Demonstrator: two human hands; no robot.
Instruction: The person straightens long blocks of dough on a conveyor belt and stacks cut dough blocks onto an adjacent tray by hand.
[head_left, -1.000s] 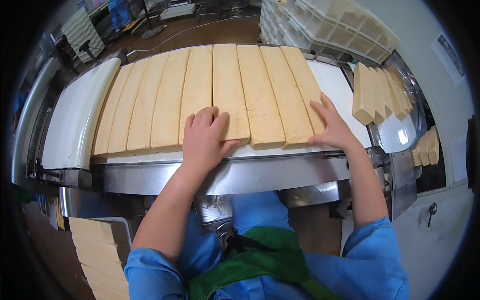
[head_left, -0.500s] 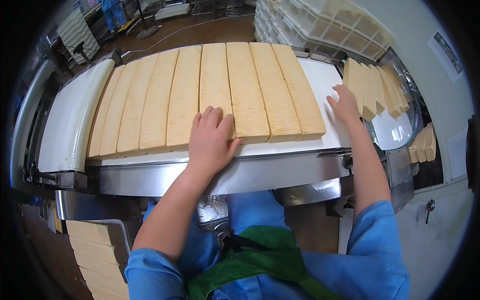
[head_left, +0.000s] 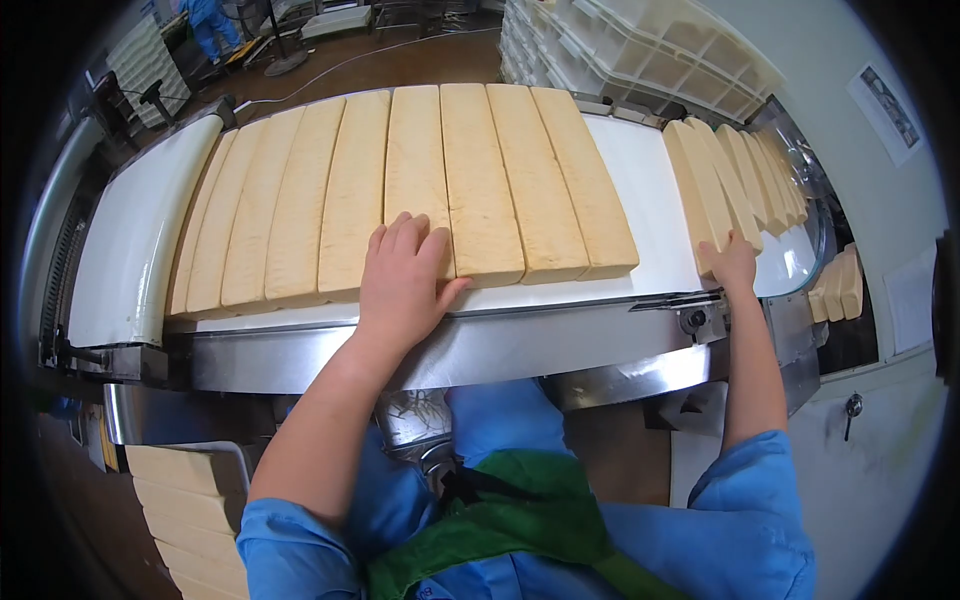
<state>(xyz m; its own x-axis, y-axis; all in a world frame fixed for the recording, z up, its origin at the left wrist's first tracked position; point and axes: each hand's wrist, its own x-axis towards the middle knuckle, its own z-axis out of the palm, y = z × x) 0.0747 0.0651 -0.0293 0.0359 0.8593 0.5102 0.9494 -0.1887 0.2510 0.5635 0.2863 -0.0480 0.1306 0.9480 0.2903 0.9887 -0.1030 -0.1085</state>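
Several long pale-yellow blocks (head_left: 483, 190), loaf-like, lie side by side across a white belt (head_left: 640, 190). My left hand (head_left: 400, 275) rests at the near end of one block in the row, its fingers lying over the top and the thumb out to the side. At the right, my right hand (head_left: 732, 262) grips the near end of another long pale-yellow block (head_left: 697, 190), with fingers and thumb about its end. This block stands apart from the row, with a strip of white belt between them. Part of the grip is hidden by the hand.
More blocks (head_left: 775, 180) lean together at the far right on a shiny plate. A metal rail (head_left: 480, 345) runs along the front edge. White crates (head_left: 650, 60) are stacked behind. Blocks (head_left: 190, 500) sit at lower left. A person in blue (head_left: 210, 25) stands far back.
My right hand has moved right and nearer to me, from beside the blocks to a block's near end. Blocks at the right have shifted left. My left hand remains on the row.
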